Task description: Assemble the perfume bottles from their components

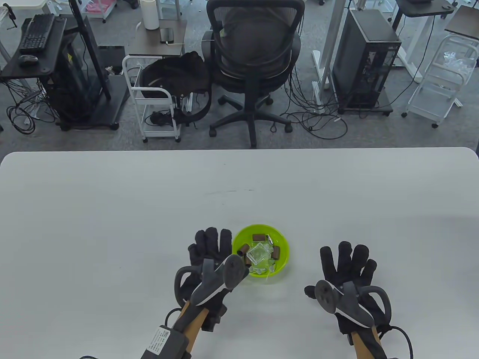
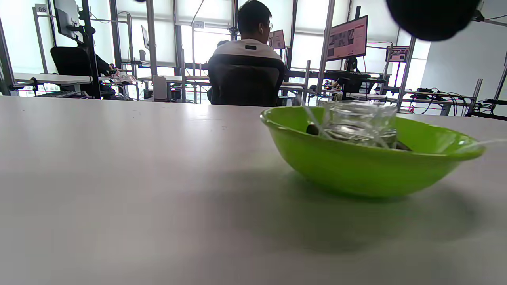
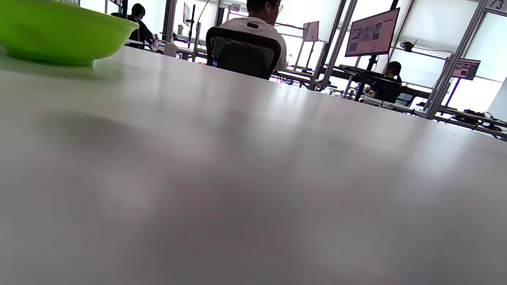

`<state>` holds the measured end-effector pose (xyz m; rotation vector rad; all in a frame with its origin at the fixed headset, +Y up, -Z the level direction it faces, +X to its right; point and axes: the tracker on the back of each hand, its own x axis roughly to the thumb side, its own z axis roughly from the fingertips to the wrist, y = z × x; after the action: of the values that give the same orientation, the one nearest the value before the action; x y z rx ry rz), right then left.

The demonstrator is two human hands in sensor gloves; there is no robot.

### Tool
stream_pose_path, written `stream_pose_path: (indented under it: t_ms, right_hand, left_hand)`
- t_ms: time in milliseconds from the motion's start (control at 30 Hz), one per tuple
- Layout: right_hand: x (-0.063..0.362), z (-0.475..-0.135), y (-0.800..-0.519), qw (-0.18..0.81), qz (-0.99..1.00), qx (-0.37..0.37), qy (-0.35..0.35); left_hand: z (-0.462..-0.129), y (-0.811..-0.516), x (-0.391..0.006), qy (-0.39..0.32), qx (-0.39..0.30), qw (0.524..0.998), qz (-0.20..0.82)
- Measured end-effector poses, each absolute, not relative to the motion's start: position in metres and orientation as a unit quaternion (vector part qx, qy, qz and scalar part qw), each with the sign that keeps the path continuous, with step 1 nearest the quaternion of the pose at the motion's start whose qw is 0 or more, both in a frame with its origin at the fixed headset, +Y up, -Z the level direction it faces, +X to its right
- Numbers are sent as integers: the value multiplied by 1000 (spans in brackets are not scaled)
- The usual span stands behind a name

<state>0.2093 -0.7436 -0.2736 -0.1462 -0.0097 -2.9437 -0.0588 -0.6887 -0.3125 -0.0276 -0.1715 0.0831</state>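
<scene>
A lime green bowl [image 1: 282,249] sits near the table's front edge, between my hands. It holds a clear square glass bottle [image 1: 259,254], several brown cylindrical caps [image 1: 258,237] and clear plastic bits. My left hand [image 1: 210,245] lies flat on the table just left of the bowl, fingers straight, holding nothing. My right hand [image 1: 350,261] lies flat to the bowl's right, a palm's width away, fingers spread and empty. The left wrist view shows the bowl [image 2: 368,170] close by with the glass bottle [image 2: 358,120] above its rim. In the right wrist view the bowl [image 3: 59,33] is at the top left.
The white table [image 1: 112,209] stretches wide to the left, right and far side of the bowl. Beyond its far edge stands a black office chair [image 1: 254,56], a white cart and computer towers. A person sits at a desk behind.
</scene>
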Motion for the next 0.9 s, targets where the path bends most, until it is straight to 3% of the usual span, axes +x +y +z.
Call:
stream_pose_path:
  t_ms: [133, 467, 900]
  right_hand:
    - [210, -274, -744, 94, -994, -51, -6]
    - [211, -274, -745, 82, -995, -55, -5]
    - [212, -274, -745, 77, -996, -55, -3]
  left_hand:
    - [-331, -689, -25, -85, -75, 993, 11]
    - [-363, -706, 3, -48, -166, 983, -64]
    - [-369, -713, 12, -46, -143, 985, -86]
